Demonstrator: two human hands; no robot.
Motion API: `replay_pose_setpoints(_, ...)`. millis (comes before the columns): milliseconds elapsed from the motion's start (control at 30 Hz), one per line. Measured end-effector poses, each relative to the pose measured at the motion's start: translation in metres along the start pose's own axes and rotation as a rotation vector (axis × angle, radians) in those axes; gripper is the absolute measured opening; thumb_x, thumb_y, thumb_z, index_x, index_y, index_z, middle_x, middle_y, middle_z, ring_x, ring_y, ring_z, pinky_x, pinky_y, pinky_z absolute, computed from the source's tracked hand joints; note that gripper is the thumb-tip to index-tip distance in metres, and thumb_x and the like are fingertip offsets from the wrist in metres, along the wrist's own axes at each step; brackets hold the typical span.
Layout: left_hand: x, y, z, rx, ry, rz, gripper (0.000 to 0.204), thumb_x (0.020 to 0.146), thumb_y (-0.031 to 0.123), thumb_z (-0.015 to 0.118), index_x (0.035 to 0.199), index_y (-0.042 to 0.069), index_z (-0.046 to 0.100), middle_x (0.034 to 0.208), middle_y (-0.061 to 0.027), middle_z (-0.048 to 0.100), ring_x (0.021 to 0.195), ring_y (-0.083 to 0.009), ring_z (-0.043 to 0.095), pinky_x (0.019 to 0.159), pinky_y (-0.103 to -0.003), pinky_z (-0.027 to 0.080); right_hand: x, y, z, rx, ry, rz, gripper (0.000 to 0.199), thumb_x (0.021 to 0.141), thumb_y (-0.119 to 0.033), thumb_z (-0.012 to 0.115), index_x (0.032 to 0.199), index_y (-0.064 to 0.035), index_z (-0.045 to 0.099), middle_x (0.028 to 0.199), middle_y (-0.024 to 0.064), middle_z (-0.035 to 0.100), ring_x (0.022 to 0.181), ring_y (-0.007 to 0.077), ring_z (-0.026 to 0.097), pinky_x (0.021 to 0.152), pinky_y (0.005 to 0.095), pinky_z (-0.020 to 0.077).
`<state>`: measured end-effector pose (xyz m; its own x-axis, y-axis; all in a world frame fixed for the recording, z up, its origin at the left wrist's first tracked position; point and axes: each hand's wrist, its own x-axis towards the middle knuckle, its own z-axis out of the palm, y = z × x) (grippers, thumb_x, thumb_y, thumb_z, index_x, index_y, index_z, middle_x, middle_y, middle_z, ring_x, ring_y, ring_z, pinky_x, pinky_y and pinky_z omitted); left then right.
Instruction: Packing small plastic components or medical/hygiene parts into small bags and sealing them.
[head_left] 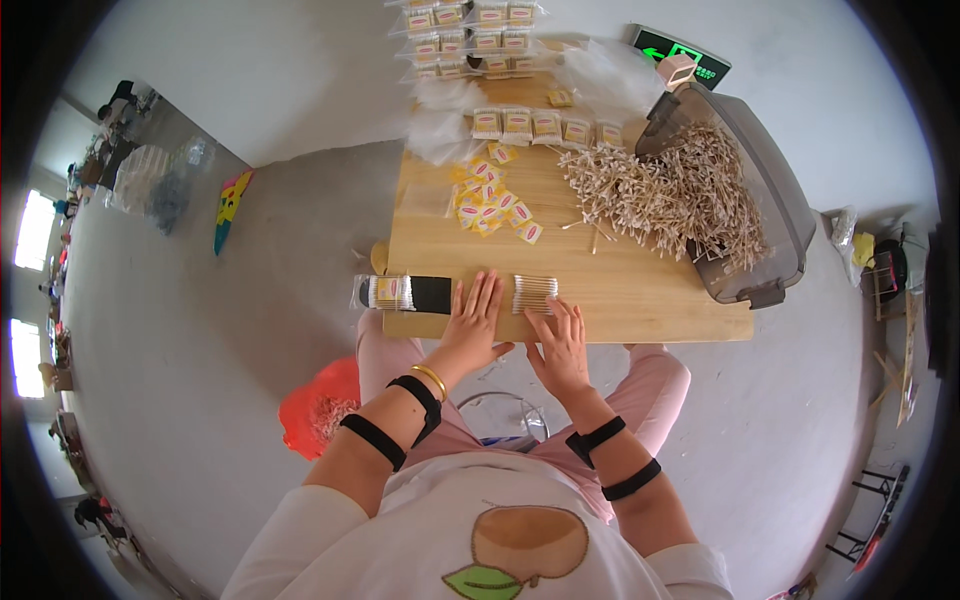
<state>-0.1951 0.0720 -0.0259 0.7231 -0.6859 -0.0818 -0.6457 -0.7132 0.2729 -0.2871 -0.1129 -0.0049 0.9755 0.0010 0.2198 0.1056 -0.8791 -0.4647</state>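
The left hand [470, 325] lay flat, fingers extended and empty, on the wooden table [640, 305] beside a black strip [432, 294] with a filled clear swab packet [388, 292] on its left end. The right hand [562, 348], fingers loosely apart, had its fingertips at the near right edge of a row of cotton swabs [533, 291] near the table's front edge. Beyond lay yellow-and-white labels [487, 205] and a loose swab heap [690, 185] spilling from a tipped grey translucent bin [785, 225].
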Motion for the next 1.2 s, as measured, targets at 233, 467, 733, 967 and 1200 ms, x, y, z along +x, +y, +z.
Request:
replay_pose_setpoints(233,0.000,-0.001,0.004,0.000,0.015,-0.001,0.122,0.076,0.050,0.081,0.160,-0.004,0.009,0.168,-0.0216,0.007,0.157,-0.0360,0.006,0.125,-0.058,0.008,-0.002,-0.002,0.004,-0.048,-0.005,-0.003,0.058,0.082,-0.015,0.072,0.138,-0.0165,0.056,0.144,0.0147,0.042,0.140,0.0360,0.037,0.121,0.0576,0.0255)
replay_pose_setpoints(467,0.001,0.000,0.000,0.000,-0.015,-0.014,0.120,0.076,0.048,0.080,0.160,-0.003,0.011,0.168,-0.0212,0.007,0.157,-0.0355,0.006,0.125,-0.057,0.008,0.000,-0.001,0.004,-0.044,0.001,-0.002,0.058,0.083,-0.016,0.072,0.139,-0.0162,0.056,0.143,0.0158,0.042,0.139,0.0366,0.037,0.121,0.0568,0.0254)
replay_pose_setpoints(733,0.001,-0.001,0.000,-0.015,-0.009,-0.011,0.119,0.076,0.046,0.080,0.160,-0.004,0.012,0.168,-0.0208,0.008,0.157,-0.0355,0.008,0.125,-0.058,0.008,0.009,0.001,0.002,-0.068,-0.002,-0.002,0.056,0.085,-0.016,0.071,0.139,-0.0155,0.057,0.144,0.0162,0.041,0.138,0.0387,0.037,0.121,0.0574,0.0246)
replay_pose_setpoints(967,-0.001,-0.002,0.001,-0.030,0.016,0.000,0.119,0.076,0.045,0.080,0.159,-0.004,0.011,0.168,-0.0213,0.010,0.156,-0.0361,0.008,0.124,-0.058,0.008,0.013,0.002,0.001,-0.101,0.010,-0.029,0.048,0.088,-0.022,0.070,0.133,-0.0144,0.059,0.140,0.0156,0.044,0.137,0.0382,0.038,0.121,0.0573,0.0242)
replay_pose_setpoints(1200,-0.001,0.000,-0.002,-0.029,0.008,0.003,0.118,0.077,0.045,0.080,0.159,-0.004,0.011,0.168,-0.0224,0.010,0.157,-0.0363,0.008,0.124,-0.058,0.007,0.022,0.005,0.002,-0.118,0.013,-0.038,0.044,0.089,-0.026,0.068,0.131,-0.0136,0.060,0.137,0.0146,0.046,0.137,0.0377,0.039,0.120,0.0572,0.0247)
